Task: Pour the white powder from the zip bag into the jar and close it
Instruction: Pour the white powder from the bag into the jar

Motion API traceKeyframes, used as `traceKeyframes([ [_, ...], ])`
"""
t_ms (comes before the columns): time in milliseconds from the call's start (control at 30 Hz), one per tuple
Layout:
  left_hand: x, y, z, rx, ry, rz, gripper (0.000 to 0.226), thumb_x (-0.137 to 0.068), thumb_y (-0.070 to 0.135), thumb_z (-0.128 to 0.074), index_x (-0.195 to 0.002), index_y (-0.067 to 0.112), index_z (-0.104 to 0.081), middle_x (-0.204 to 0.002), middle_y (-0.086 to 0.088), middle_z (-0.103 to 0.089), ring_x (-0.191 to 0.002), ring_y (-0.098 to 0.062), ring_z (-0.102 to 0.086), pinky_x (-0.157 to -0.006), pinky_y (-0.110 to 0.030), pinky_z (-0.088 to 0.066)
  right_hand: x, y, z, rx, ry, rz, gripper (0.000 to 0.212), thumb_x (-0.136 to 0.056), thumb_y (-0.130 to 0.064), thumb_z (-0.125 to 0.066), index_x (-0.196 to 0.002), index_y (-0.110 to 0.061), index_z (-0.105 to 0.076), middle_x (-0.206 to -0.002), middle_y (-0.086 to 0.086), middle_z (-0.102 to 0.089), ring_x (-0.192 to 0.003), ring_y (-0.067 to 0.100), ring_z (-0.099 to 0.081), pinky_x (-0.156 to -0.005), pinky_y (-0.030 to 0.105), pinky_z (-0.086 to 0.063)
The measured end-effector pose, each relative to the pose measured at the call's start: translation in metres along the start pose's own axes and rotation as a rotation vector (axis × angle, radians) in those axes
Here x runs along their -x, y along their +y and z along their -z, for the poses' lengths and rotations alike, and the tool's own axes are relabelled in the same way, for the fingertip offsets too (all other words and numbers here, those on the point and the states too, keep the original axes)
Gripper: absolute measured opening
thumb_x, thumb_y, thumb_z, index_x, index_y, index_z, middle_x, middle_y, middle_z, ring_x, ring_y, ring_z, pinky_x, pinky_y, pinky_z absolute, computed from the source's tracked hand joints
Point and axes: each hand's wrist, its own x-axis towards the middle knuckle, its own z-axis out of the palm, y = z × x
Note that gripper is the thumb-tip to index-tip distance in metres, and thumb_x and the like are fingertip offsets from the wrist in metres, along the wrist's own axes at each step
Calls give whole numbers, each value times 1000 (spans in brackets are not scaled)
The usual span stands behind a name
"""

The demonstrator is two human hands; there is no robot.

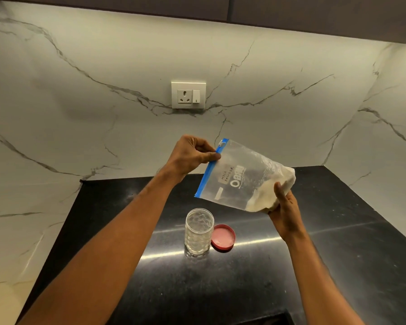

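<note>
Bag (242, 177): clear zip bag, blue zip strip, handwritten label "MILK POWDER". Held in the air above the counter (338, 231), tipped sideways with the strip toward the left; the slider sits at the strip's far end. Judged: opening step, pouring not yet begun.

Powder (274, 191): white, heaped in the bag's lower right end, away from the zip, so none should spill on opening.

Left hand (192, 156): thumb and fingers pinched on the strip, likely to part it.

Right hand (284, 212): fingers curled under the powder end, thumb on top, bearing the weight.

Jar (199, 232): clear, ribbed, upright, open, empty; mid-counter, below the bag, ready to receive.

Lid (223, 237): red, lying inside-up, touching or just beside the jar's right.
</note>
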Motion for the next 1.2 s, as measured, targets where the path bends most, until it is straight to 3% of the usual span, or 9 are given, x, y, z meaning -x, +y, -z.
traceKeyframes([
  [100, 0, -3, -2, 32, 0, 5, 13, -82, 12, -77, -86, 1, -72, -97, -20, -74, -90, -31, -73, -79, -34, -63, -4, 0, 2, 16, 8, -17, 51, -90, -39, -59, -139, -26, -50, -133, 8, -62, -118, 33, -62, -86, 61, -55],
  [300, 0, -14, -6, 35, 10, 35, 18, -86, 12, -75, -95, -3, -71, -101, -22, -74, -91, -31, -74, -82, -36, -62, -15, -5, 8, 56, -4, -56, 53, -89, -37, -59, -140, -24, -50, -131, 6, -63, -118, 33, -63, -87, 66, -52],
  [467, 3, -24, -11, 73, 47, 25, 25, -86, 13, -74, -105, -4, -70, -100, -20, -74, -90, -27, -74, -79, -32, -63, -20, -8, 9, 95, -2, -72, 55, -86, -39, -62, -137, -22, -53, -128, 6, -65, -116, 33, -63, -84, 59, -57],
  [667, 10, -41, -13, 145, 72, 36, 18, -87, 12, -73, -102, 2, -71, -101, -17, -74, -89, -24, -74, -77, -27, -62, -22, -13, 10, 154, -18, -45, 45, -85, -38, -64, -129, -26, -60, -119, 1, -70, -106, 25, -69, -72, 42, -61],
  [800, 18, -53, -13, 246, 97, 45, 11, -87, 9, -72, -97, 5, -73, -93, -9, -75, -78, -12, -75, -71, -21, -60, -25, -15, 9, 199, -52, -20, 44, -87, -39, -65, -128, -27, -61, -117, 0, -72, -104, 22, -71, -72, 41, -61],
  [967, 25, -60, -13, 318, 107, 41, 6, -87, 8, -72, -91, 12, -74, -83, 3, -76, -77, -12, -75, -70, -20, -60, -26, -16, 8, 220, -62, -21, 40, -86, -38, -67, -125, -28, -63, -114, 0, -73, -103, 21, -71, -71, 35, -61],
  [1200, 31, -67, -14, 337, 119, 42, 12, -87, 6, -72, -98, 3, -73, -88, -4, -75, -78, -12, -75, -72, -22, -60, -25, -15, 6, 242, -62, -15, 45, -80, -41, -70, -122, -27, -65, -115, 2, -73, -106, 23, -70, -79, 37, -61],
])
